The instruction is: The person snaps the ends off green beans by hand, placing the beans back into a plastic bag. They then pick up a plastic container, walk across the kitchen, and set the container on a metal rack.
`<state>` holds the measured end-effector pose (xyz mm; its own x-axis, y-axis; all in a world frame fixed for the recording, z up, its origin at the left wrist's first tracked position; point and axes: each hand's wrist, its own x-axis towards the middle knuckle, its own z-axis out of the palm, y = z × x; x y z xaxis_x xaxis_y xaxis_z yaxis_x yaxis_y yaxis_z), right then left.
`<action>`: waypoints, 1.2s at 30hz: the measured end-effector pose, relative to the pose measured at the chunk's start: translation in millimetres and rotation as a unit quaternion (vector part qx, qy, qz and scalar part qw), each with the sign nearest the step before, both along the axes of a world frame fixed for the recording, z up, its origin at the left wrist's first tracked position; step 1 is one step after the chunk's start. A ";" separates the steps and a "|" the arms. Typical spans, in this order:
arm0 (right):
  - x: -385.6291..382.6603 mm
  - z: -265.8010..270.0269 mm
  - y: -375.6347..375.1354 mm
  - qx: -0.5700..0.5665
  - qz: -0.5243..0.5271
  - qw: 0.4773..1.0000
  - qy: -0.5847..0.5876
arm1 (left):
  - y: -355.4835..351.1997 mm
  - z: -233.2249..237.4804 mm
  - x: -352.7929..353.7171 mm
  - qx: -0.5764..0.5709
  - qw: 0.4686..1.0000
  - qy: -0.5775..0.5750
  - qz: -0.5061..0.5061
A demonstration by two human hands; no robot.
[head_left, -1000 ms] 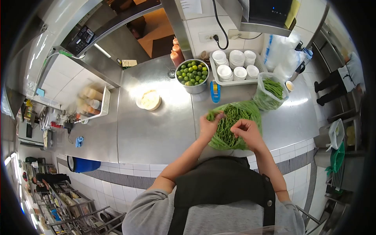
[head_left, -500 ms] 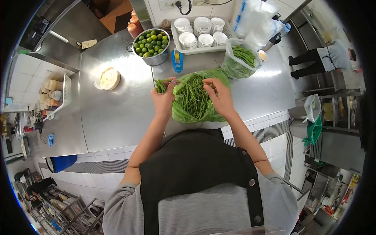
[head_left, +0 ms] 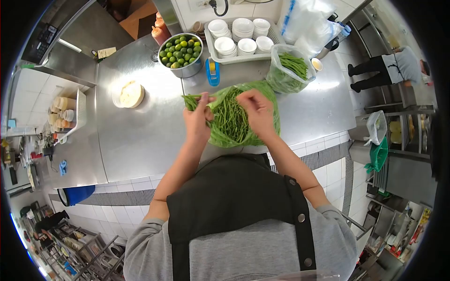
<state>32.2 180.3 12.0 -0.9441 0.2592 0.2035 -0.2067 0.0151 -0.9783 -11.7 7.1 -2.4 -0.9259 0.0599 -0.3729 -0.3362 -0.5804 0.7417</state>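
My left hand (head_left: 198,117) is closed round a small bunch of green beans (head_left: 190,101) at the left edge of an open green plastic bag (head_left: 271,122). A tangled heap of green beans (head_left: 230,119) fills the bag. Over the bag's right side is my right hand (head_left: 258,111), its fingers curled together and slightly blurred; I cannot make out what is between them. Behind and to the right stands a clear bag (head_left: 277,77) holding more green beans (head_left: 293,65).
A metal pot of limes (head_left: 186,70), a blue tape dispenser (head_left: 213,78) and a crate (head_left: 250,58) of stacked white bowls (head_left: 243,28) stand behind the bag. A tub (head_left: 131,95) sits left on the steel counter (head_left: 140,140). Another person (head_left: 398,68) stands at the far right.
My right hand has shifted slightly left and its fingers have curled closer together. The left hand has turned a little, still holding its bunch. The view has moved slightly.
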 end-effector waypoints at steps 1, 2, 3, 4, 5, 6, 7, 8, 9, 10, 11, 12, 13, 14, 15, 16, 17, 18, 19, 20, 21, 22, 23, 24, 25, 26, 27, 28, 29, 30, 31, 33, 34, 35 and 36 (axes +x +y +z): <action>-1.1 1.3 3.5 -0.032 -0.041 0.999 0.004 | -5.2 -5.4 -4.4 0.016 1.000 -0.009 0.013; -4.9 2.6 11.6 -0.064 -0.082 0.994 0.010 | -12.9 -10.7 -10.4 0.033 0.999 -0.017 0.026; -8.0 3.0 19.7 -0.096 -0.124 0.987 0.016 | -20.6 -12.5 -14.5 0.049 0.998 -0.023 0.038; -9.5 -0.2 26.9 -0.040 -0.114 0.992 -0.019 | -27.6 -12.5 -16.8 0.053 0.998 -0.023 0.036; -10.0 -7.5 34.3 0.015 -0.104 0.993 -0.053 | -33.2 -14.2 -18.1 0.083 0.996 -0.032 0.024; -8.6 -15.8 39.7 0.070 -0.093 0.989 -0.088 | -38.4 -16.8 -17.7 0.112 0.993 -0.042 0.013; -5.8 -25.8 43.4 0.133 -0.034 0.984 -0.113 | -40.8 -17.1 -16.2 0.142 0.989 -0.051 0.003; -2.6 -38.2 46.0 0.194 0.026 0.971 -0.136 | -41.8 -16.2 -13.8 0.153 0.986 -0.064 -0.028; -0.6 -50.0 46.4 0.254 0.087 0.950 -0.158 | -41.3 -19.1 -11.4 0.152 0.983 -0.085 -0.051; 0.8 -62.5 42.1 0.283 0.085 0.940 -0.168 | -39.5 -23.9 -8.0 0.150 0.980 -0.107 -0.074; 1.5 -75.0 34.7 0.312 0.084 0.930 -0.177 | -37.2 -27.3 -4.2 0.148 0.976 -0.128 -0.096; 0.1 -80.6 28.0 0.340 0.082 0.918 -0.186 | -31.1 -20.5 1.5 0.116 0.978 -0.140 -0.100; -2.9 -80.8 21.0 0.353 0.067 0.912 -0.196 | -24.2 -13.4 5.9 0.086 0.982 -0.133 -0.108; -5.6 -81.3 13.3 0.365 0.051 0.906 -0.207 | -17.8 -6.5 10.3 0.054 0.984 -0.126 -0.116; -6.5 -82.6 8.9 0.375 0.035 0.900 -0.219 | -14.1 -1.5 13.7 0.022 0.985 -0.119 -0.125; -7.6 -84.5 8.2 0.357 0.042 0.908 -0.214 | -12.9 1.3 14.1 0.013 0.984 -0.108 -0.138; -11.4 -86.5 9.3 0.340 0.047 0.916 -0.208 | -15.3 -3.7 12.6 0.012 0.984 -0.086 -0.154; -15.9 -85.9 10.5 0.322 0.053 0.924 -0.201 | -18.6 -9.1 10.0 0.012 0.983 -0.063 -0.171; -18.8 -84.5 11.6 0.304 0.058 0.931 -0.194 | -21.8 -13.1 7.6 0.012 0.981 -0.040 -0.188; -20.2 -81.6 15.6 0.302 0.044 0.938 -0.165 | -24.9 -16.3 5.4 0.001 0.981 -0.035 -0.193; -20.7 -71.2 17.9 0.283 0.038 0.945 -0.156 | -27.0 -15.2 3.1 -0.009 0.980 -0.031 -0.197; -21.2 -58.7 20.3 0.264 0.031 0.953 -0.148 | -28.2 -13.5 1.5 -0.019 0.979 -0.026 -0.202; -21.5 -47.7 23.2 0.245 0.024 0.959 -0.139 | -28.0 -11.0 0.5 -0.044 0.977 -0.019 -0.206; -21.8 -39.6 26.8 0.221 0.033 0.964 -0.142 | -26.4 -7.7 -0.2 -0.068 0.975 -0.013 -0.210; -21.7 -32.7 29.0 0.206 0.041 0.967 -0.144 | -23.9 -4.6 -0.8 -0.092 0.972 -0.007 -0.214; -20.9 -26.5 30.6 0.191 0.049 0.969 -0.147 | -19.5 -1.8 -1.0 -0.127 0.965 -0.002 -0.230; -19.8 -21.8 31.3 0.176 0.057 0.971 -0.149 | -13.2 1.1 -0.8 -0.163 0.956 0.003 -0.245; -19.0 -18.3 31.0 0.176 0.064 0.971 -0.151 | -7.1 4.0 0.0 -0.198 0.945 0.007 -0.260; -18.2 -15.5 30.3 0.176 0.072 0.970 -0.153 | -1.4 7.3 1.9 -0.232 0.934 0.033 -0.270; -17.1 -13.9 29.3 0.175 0.079 0.969 -0.155 | 4.1 10.3 4.6 -0.267 0.920 0.059 -0.280; -15.7 -13.1 27.8 0.161 0.080 0.971 -0.156 | 7.8 11.4 6.8 -0.300 0.905 0.084 -0.290; -14.0 -12.8 24.8 0.133 0.082 0.975 -0.156 | 10.6 -9.4 7.7 -0.334 0.892 0.132 -0.274; -13.7 -13.6 25.8 0.094 0.105 0.975 -0.174 | 10.7 -9.0 8.1 -0.346 0.886 0.148 -0.271; -13.6 -15.2 28.9 0.055 0.128 0.972 -0.191 | 10.2 -8.4 7.9 -0.359 0.878 0.165 -0.268; -13.5 -15.1 30.9 0.015 0.150 0.967 -0.207 | 8.5 -6.5 7.1 -0.354 0.875 0.166 -0.286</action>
